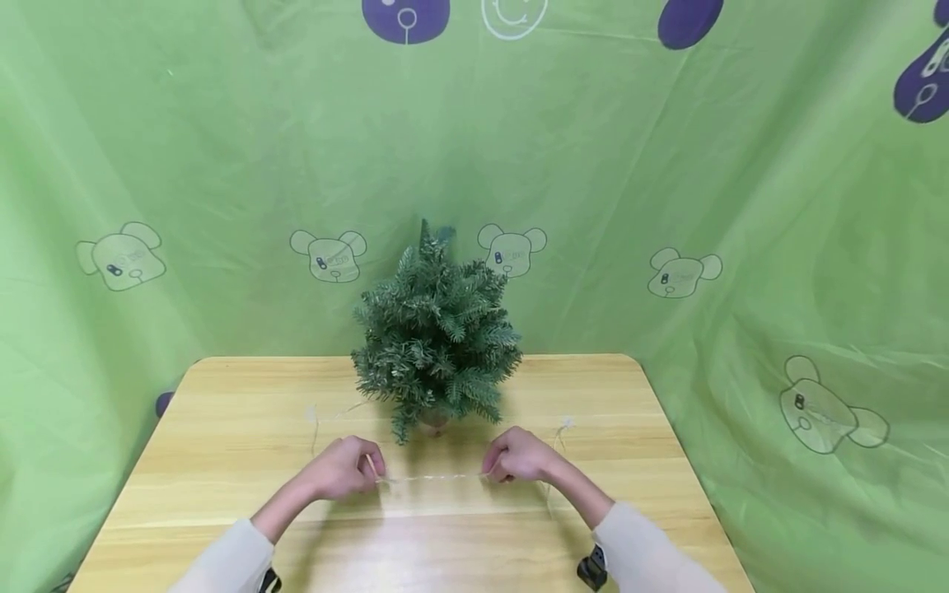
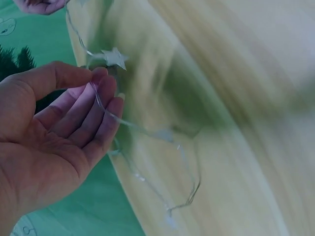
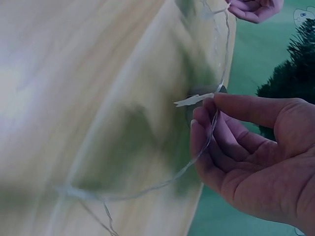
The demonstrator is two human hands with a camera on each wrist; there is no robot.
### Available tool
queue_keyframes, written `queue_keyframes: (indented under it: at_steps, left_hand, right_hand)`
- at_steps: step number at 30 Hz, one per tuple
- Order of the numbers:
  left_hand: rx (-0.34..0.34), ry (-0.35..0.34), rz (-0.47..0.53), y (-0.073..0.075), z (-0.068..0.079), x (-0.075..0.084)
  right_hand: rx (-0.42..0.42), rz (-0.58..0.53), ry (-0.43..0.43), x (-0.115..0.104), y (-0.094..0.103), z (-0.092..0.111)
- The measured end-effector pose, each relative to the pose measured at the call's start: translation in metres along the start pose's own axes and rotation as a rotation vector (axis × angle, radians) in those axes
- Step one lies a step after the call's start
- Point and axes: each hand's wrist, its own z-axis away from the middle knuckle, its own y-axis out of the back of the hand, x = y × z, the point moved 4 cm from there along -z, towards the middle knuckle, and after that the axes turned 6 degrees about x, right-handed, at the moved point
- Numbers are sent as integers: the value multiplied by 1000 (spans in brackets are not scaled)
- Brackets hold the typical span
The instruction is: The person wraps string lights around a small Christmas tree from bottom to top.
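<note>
A thin clear light string (image 1: 437, 477) with small star-shaped pieces stretches between two hands above the wooden table. My left hand (image 1: 347, 468) pinches it between thumb and forefinger, a pale star (image 2: 115, 58) hanging right by the fingertips. My right hand (image 1: 519, 455) pinches the string the same way, with another star (image 3: 194, 100) at its fingertips. Past each hand the string runs on in loose loops, one loop (image 2: 189, 199) showing in the left wrist view. Just beyond the hands stands a small green artificial Christmas tree (image 1: 437, 329), its lower branches hiding most of its base.
Parts of the string trail on the wooden table (image 1: 245, 395) at both sides of the tree, with a star (image 1: 567, 422) on the right. A green curtain (image 1: 593, 165) printed with bear heads hangs behind and around the table.
</note>
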Motion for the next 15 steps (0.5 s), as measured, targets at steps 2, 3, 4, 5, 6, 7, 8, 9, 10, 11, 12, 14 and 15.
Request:
queue_keyframes:
  at_steps: [2,3,4,5,6,7,8,9,10,11,12,14,15]
  left_hand:
    - [-21,2,15,5,1,0]
    - [-31,1,17,8,1,0]
    - [-38,-2,18,12,2,0]
    - [-46,-3,18,15,2,0]
    - [-52,-6,18,19,3,0]
    - [-59,-9,22,22,4,-1]
    - [-64,-14,23,26,5,-1]
    - [-69,-19,25,30,6,-1]
    - [-74,-23,27,34,8,-1]
    - [-80,-31,26,38,10,-1]
    - [-87,-39,27,42,12,-1]
    - [-105,-56,39,49,16,0]
    - [-116,-66,49,53,18,1]
  right_hand:
    - [6,10,-4,-2,7,3]
    - [8,15,-3,-3,11,4]
    - [10,20,-4,-4,15,6]
    - [13,24,-5,-5,19,7]
    - [17,23,-5,-7,23,8]
    - [22,28,-4,-7,28,10]
    - [26,30,-3,-8,32,11]
    - [30,29,-7,-9,36,12]
    - [34,27,-11,-10,40,13]
    - [38,25,-13,-10,44,14]
    - [39,25,-17,-10,48,15]
    - [38,16,-22,-12,55,17]
    - [34,7,-21,-12,58,17]
